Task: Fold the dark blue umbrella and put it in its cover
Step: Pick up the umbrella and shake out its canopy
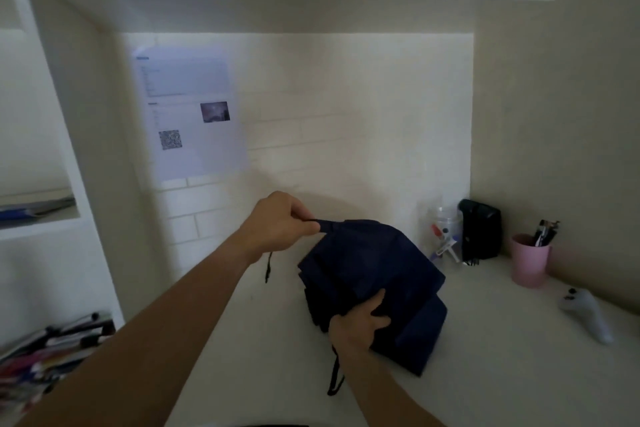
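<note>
The dark blue umbrella is collapsed, its loose canopy bunched above the white desk. My left hand pinches a fabric strap or canopy edge at the umbrella's upper left and holds it raised. My right hand grips the lower end of the bundle, around the folded fabric near the handle. A black wrist loop hangs below my right hand. A flat dark blue piece lies under the bundle at the right; I cannot tell whether it is the cover.
At the back right stand a clear jar of pens, a black box and a pink cup with pens. A white controller lies at the right. Stacked books and pens fill the left shelf. A paper sheet hangs on the wall.
</note>
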Demonstrator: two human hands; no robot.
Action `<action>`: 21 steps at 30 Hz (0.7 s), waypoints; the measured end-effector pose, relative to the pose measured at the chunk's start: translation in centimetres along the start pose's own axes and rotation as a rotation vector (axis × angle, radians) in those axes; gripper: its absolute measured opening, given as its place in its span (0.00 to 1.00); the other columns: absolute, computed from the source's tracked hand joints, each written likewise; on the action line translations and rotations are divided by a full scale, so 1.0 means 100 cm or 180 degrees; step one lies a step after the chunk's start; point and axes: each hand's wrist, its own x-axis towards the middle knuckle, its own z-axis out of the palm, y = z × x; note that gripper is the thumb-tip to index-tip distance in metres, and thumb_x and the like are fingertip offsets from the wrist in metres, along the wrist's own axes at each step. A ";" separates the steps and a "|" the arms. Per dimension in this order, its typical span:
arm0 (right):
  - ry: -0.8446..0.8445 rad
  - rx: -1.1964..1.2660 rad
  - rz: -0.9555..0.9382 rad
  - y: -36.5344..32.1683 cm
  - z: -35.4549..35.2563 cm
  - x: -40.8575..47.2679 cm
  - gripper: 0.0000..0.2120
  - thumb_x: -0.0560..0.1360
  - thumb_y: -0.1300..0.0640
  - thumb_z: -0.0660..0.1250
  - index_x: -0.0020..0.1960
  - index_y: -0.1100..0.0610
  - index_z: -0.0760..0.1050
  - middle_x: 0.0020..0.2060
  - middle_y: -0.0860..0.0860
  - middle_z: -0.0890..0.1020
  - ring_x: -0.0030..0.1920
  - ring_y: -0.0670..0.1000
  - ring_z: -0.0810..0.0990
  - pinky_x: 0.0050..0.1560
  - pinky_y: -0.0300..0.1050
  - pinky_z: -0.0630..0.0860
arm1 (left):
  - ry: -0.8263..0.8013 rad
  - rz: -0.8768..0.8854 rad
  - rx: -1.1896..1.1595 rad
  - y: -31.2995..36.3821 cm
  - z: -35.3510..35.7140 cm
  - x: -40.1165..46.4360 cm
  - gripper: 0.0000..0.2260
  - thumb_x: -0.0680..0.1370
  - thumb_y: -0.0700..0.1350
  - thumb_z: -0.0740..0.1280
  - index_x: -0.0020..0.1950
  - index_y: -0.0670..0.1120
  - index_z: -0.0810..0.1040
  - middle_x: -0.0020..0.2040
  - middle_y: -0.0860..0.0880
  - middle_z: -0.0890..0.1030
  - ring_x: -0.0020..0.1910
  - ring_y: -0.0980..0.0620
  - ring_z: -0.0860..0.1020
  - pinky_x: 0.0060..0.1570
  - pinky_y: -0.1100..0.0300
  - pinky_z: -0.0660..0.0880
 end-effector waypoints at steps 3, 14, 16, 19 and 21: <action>-0.0208 -0.0336 -0.0040 0.016 0.000 0.013 0.51 0.74 0.62 0.72 0.81 0.56 0.36 0.75 0.69 0.46 0.64 0.64 0.68 0.65 0.52 0.72 | -0.0021 -0.0139 0.0199 -0.026 0.002 0.006 0.06 0.75 0.47 0.75 0.49 0.46 0.87 0.41 0.50 0.83 0.38 0.56 0.77 0.33 0.66 0.71; -0.1079 -0.2316 -0.0772 -0.034 -0.036 0.041 0.49 0.70 0.37 0.70 0.77 0.61 0.51 0.68 0.61 0.70 0.63 0.62 0.74 0.61 0.55 0.75 | -0.0246 -0.0448 -0.0297 -0.073 0.023 0.022 0.03 0.76 0.45 0.75 0.46 0.47 0.87 0.31 0.55 0.78 0.32 0.58 0.73 0.34 0.64 0.69; -0.0586 -0.2547 -0.1511 -0.057 -0.033 0.035 0.47 0.71 0.32 0.67 0.78 0.53 0.51 0.70 0.62 0.67 0.68 0.66 0.70 0.64 0.60 0.71 | -0.0256 -0.0411 -0.0393 -0.070 0.028 0.024 0.02 0.76 0.44 0.75 0.45 0.47 0.87 0.28 0.59 0.78 0.29 0.61 0.73 0.33 0.66 0.68; 0.0054 -0.3043 -0.2124 -0.081 -0.026 0.030 0.36 0.71 0.27 0.59 0.70 0.50 0.66 0.63 0.59 0.73 0.63 0.66 0.70 0.63 0.63 0.65 | -0.0300 -0.0369 -0.0580 -0.061 0.034 0.024 0.01 0.76 0.45 0.75 0.45 0.48 0.87 0.26 0.61 0.78 0.26 0.63 0.73 0.29 0.67 0.69; 0.0488 -0.3274 -0.2469 -0.087 -0.026 0.033 0.25 0.75 0.34 0.58 0.55 0.54 0.76 0.51 0.56 0.78 0.57 0.63 0.72 0.58 0.60 0.64 | -0.0383 -0.0332 -0.0659 -0.054 0.038 0.021 0.02 0.76 0.45 0.75 0.47 0.48 0.87 0.25 0.59 0.78 0.25 0.60 0.71 0.24 0.67 0.67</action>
